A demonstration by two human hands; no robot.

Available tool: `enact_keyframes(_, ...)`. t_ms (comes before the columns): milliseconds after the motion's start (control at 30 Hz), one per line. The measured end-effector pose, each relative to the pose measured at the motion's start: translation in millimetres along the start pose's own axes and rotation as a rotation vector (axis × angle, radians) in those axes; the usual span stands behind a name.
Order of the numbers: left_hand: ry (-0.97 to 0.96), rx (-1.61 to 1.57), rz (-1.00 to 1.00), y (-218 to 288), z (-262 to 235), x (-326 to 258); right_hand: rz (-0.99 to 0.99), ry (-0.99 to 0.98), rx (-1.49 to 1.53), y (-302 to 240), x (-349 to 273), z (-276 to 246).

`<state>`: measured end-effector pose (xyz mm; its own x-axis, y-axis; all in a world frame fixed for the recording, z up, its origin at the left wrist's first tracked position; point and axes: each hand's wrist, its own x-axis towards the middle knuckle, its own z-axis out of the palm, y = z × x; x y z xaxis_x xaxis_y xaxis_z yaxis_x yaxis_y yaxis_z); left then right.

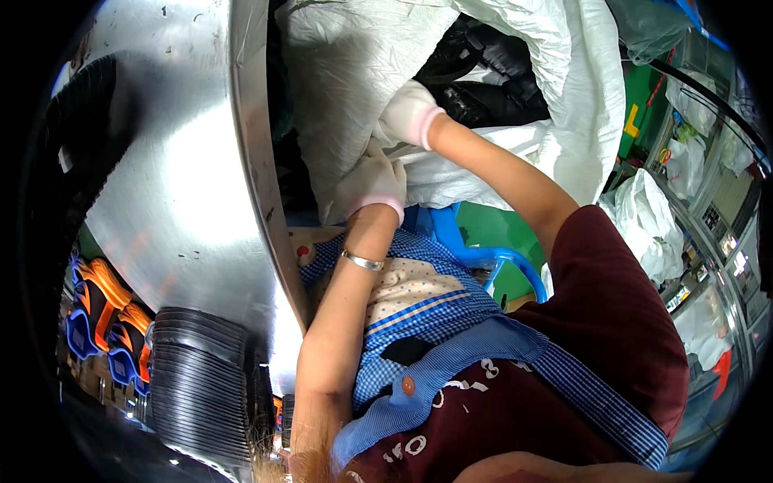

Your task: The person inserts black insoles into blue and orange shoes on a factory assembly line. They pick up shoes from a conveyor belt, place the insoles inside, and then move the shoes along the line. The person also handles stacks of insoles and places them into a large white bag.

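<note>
A large white woven sack (354,56) gapes in front of me, its rim folded outward. Inside lie several shiny black pieces (491,76), whose kind I cannot make out. My left hand (374,179), in a white glove with a pink cuff, is closed on the sack's near left edge. Just above it and to the right, my right hand (409,114), gloved the same way, grips the folded rim beside the opening. The fingers of both hands are partly hidden by the cloth and the gloves.
A steel table (177,137) with a raised edge stands at my left, with a black object (87,121) on it. Below are stacked black ribbed pieces (197,378) and orange-and-blue parts (105,298). A blue plastic chair (499,256) stands under the sack. White bags (648,217) lie at right.
</note>
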<state>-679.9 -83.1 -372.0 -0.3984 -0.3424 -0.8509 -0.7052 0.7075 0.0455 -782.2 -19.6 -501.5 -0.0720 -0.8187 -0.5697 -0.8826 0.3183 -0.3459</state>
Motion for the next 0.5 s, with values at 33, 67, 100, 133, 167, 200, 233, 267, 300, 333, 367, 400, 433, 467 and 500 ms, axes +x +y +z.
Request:
enact_keyframes(33,0.000,-0.009,-0.010,-3.6,4.9,0.7,-0.073,0.297,0.062,-4.2,-19.9,-20.9)
enact_keyframes(67,0.065,-0.020,-0.018,-4.7,10.4,1.3,-0.132,0.602,0.129,-3.2,-34.9,-33.3)
enact_keyframes(100,0.130,-0.031,-0.027,-5.9,15.0,1.4,-0.185,0.702,0.160,0.8,-38.7,-25.4)
enact_keyframes(133,0.132,-0.027,-0.023,-4.6,7.9,-0.3,-0.181,0.706,0.160,2.2,-44.4,-26.6)
enact_keyframes(167,0.067,-0.088,-0.029,-3.7,0.5,-1.9,-0.190,0.733,0.161,1.3,-50.9,-28.0)
enact_keyframes(200,0.002,-0.150,-0.035,-2.4,-7.7,-4.1,-0.201,0.758,0.163,1.1,-56.6,-29.0)
enact_keyframes(233,0.006,-0.151,-0.036,0.7,-11.5,-6.0,-0.190,0.725,0.158,2.7,-60.2,-26.6)
enact_keyframes(267,0.098,-0.261,0.124,6.2,-14.4,-8.9,-0.193,0.727,0.155,2.4,-58.8,-24.4)
enact_keyframes(300,0.190,-0.370,0.285,12.3,-18.9,-11.1,-0.151,0.576,0.099,1.5,-55.6,-22.2)
enact_keyframes(333,0.218,-0.305,0.477,21.9,-33.1,-15.0,-0.113,0.415,0.043,-1.0,-56.2,-18.9)
enact_keyframes(367,0.332,-0.313,0.624,27.7,-28.2,-8.7,-0.127,0.404,0.043,-11.9,-57.4,-16.2)
enact_keyframes(400,0.449,-0.317,0.769,32.5,-21.7,2.9,-0.037,0.335,-0.052,-25.8,-58.4,-12.8)
enact_keyframes(433,0.434,-0.238,0.749,36.4,-17.3,18.9,0.065,0.276,-0.154,-30.9,-55.4,-8.9)
enact_keyframes(467,0.462,-0.210,0.728,30.2,-17.7,33.5,0.046,0.334,0.001,-22.4,-54.0,1.6)
enact_keyframes(500,0.271,-0.187,0.526,26.2,-16.7,45.2,0.012,0.396,0.146,-10.9,-50.9,10.8)
